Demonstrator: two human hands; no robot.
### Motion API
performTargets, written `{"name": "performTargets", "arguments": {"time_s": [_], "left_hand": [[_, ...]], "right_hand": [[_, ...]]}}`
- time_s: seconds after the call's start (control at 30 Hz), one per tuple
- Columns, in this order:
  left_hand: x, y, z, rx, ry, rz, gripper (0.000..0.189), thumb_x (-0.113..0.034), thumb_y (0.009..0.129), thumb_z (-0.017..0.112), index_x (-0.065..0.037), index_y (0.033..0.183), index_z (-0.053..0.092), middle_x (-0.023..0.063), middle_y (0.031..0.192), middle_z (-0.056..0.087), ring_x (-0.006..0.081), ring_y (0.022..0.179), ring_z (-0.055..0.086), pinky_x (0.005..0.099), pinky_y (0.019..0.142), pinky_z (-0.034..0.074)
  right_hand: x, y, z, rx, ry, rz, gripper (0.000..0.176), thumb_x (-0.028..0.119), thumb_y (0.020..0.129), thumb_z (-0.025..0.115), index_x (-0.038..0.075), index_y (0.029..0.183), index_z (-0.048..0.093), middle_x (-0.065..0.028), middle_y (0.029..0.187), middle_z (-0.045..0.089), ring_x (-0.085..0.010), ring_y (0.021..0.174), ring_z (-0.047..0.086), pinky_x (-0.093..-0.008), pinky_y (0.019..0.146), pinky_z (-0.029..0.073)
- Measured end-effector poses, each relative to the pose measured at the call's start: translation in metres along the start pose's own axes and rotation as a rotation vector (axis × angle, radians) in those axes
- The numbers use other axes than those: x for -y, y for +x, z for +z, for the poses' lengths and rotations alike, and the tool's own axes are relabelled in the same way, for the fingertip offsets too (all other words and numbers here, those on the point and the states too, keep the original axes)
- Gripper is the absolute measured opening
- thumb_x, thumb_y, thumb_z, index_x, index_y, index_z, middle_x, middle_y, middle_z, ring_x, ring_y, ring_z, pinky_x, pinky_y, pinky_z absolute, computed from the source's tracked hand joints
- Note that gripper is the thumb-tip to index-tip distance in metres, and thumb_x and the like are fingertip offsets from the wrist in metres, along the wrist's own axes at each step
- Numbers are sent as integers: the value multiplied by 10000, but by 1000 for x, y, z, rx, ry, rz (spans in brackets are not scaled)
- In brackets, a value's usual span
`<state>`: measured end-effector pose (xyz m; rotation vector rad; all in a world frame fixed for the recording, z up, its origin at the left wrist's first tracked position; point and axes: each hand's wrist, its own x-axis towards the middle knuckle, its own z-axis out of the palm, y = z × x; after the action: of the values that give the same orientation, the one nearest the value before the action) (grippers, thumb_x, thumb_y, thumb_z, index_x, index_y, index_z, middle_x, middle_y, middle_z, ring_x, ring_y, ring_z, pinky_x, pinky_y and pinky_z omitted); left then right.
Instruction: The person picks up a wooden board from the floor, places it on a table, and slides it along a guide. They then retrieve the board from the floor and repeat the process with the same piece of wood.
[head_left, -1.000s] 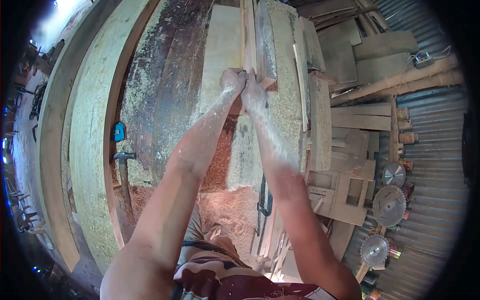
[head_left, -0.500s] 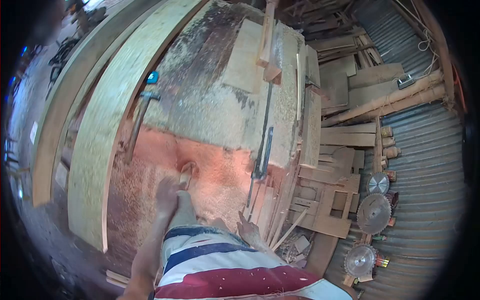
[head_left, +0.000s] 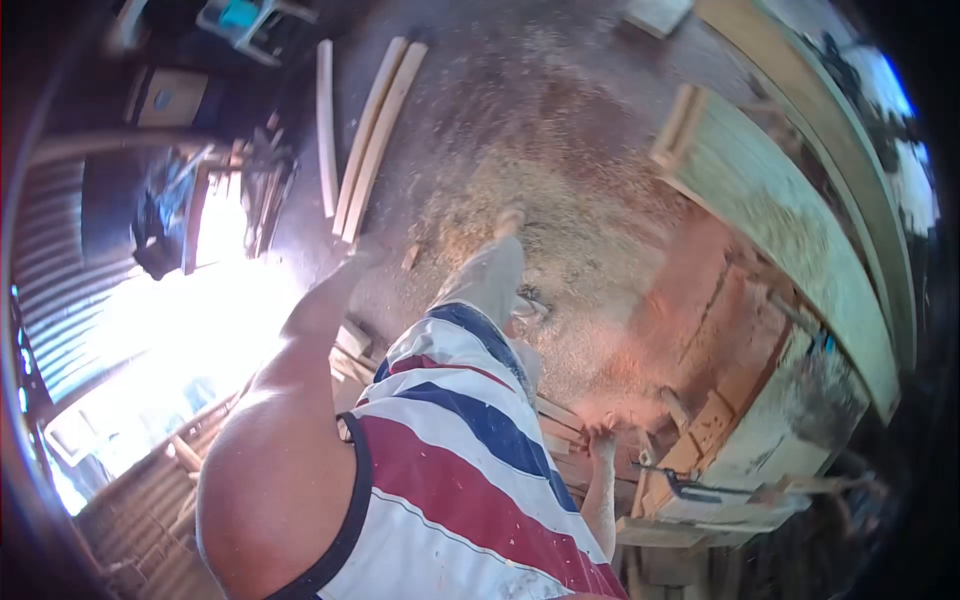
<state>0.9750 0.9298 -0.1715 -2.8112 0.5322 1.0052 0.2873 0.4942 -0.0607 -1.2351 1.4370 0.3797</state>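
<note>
My left hand [head_left: 368,252] is stretched out to the left, close to the near ends of long pale wood strips [head_left: 378,135] on the floor. Motion and glare smear its fingers, and no held thing shows. On the other side of my body, my right hand [head_left: 601,438] hangs low with its fingers apart, holding nothing visible. Beside it lie flat wood pieces [head_left: 560,420]. A dark metal clamp or bar [head_left: 695,490] is to the right of that hand, by the sawdust-covered workbench [head_left: 790,435].
Long thick boards [head_left: 790,220] lie along the right side. Sawdust [head_left: 480,190] covers the floor around my feet. A hammer [head_left: 792,312] rests near the boards. At left are a bright opening [head_left: 220,310], corrugated sheets [head_left: 50,230] and a light-coloured chair [head_left: 255,25].
My view has swung sharply left, so the boards and bench now appear on the right. My left arm has moved out away from my body; floor strips have come into view.
</note>
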Motion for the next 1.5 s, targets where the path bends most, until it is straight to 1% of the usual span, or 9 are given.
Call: {"name": "performTargets", "arguments": {"time_s": [0.27,0.4,0.47,0.57,0.93,1.1,1.17,1.4,1.5], "left_hand": [[119,-25,27,461,-231,-472,610,-458,853,704,-27,1285,693,244,1318,683,405,1238,654,473,1033,539],[194,119,26,267,-310,-647,708,-483,808,750,-45,1354,646,253,1299,684,421,1221,652,501,1043,520],[237,234,60,196,-366,-622,808,-474,856,734,-49,1502,501,268,1455,569,425,1343,564,510,1106,478],[264,370,103,-72,-388,-545,798,-435,863,754,-18,1481,467,258,1469,540,418,1356,539,521,1107,466],[325,560,202,8,-442,-407,917,-339,757,875,33,1446,397,278,1227,671,456,1121,684,542,948,557],[342,505,65,142,-582,-52,939,-550,716,842,-4,1407,517,272,1120,734,451,1070,708,523,931,560],[338,472,-11,223,-618,-28,779,-581,726,829,30,1178,659,250,1060,753,394,1039,738,472,877,565],[224,408,-237,38,-1022,-190,721,-695,874,690,8,1030,728,82,804,679,185,749,621,371,730,507],[190,414,-242,434,-1651,-210,899,-839,869,571,-44,1269,692,130,1120,720,256,1035,675,396,924,537]], "right_hand": [[133,-26,94,69,-203,464,311,323,1040,566,26,988,641,-86,605,617,-189,427,595,-331,401,463],[143,13,165,105,-370,386,368,331,1041,565,0,924,675,-102,599,631,-216,475,652,-370,455,517],[217,30,229,443,-994,193,338,349,1063,523,67,1168,677,-97,722,673,-225,535,664,-343,459,495],[260,51,329,-15,-514,597,317,322,1058,545,54,1134,696,-101,788,695,-220,558,682,-351,487,510],[532,207,651,31,-321,214,440,224,1054,614,-5,1429,594,-38,849,683,-77,734,625,-235,637,500],[534,224,751,233,-551,-90,571,238,1016,690,-14,1499,517,-105,994,713,-168,906,673,-297,788,541],[558,203,820,301,-719,-167,957,366,898,841,-35,1595,323,-292,1382,608,-345,1259,626,-419,1060,495],[649,99,881,320,-572,-399,846,455,878,805,-55,1441,433,-233,1228,659,-333,1091,688,-416,950,561],[681,66,824,357,-189,-276,813,493,870,789,-63,1375,480,-207,1162,681,-328,1019,714,-414,903,589]]}}
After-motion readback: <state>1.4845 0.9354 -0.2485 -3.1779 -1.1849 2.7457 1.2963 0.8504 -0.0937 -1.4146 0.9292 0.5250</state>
